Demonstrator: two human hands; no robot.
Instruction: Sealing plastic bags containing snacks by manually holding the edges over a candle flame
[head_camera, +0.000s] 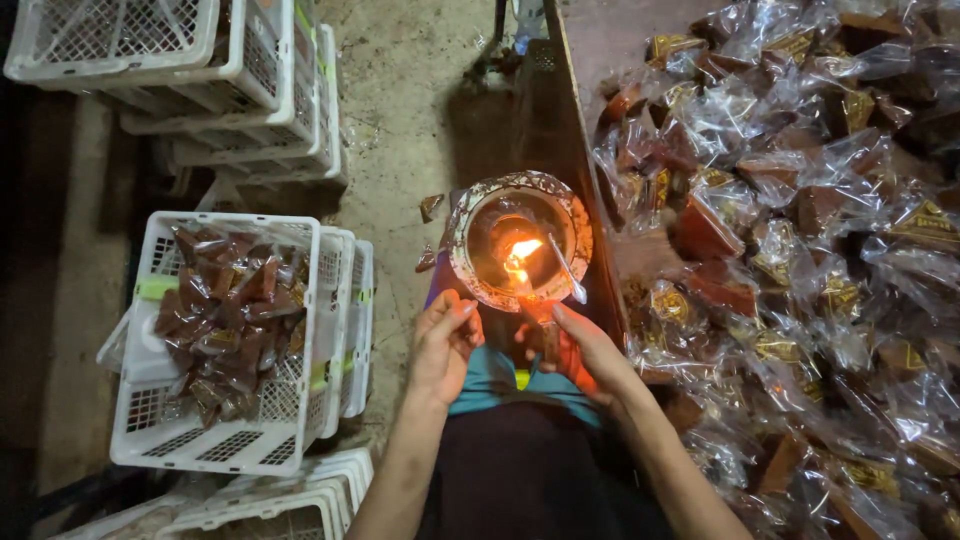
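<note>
At the lower centre of the frame, the left hand (443, 345) and right hand (590, 350) curl their fingers toward each other just under a small flame (520, 258), seemingly pinching something between them, though what they grip is too small to tell. The flame burns in a round metal bowl (470, 268) kept close for reach. Wrapped brown sweets (790, 230) heap at right; 1 white crate (165, 440) at left holds more.
</note>
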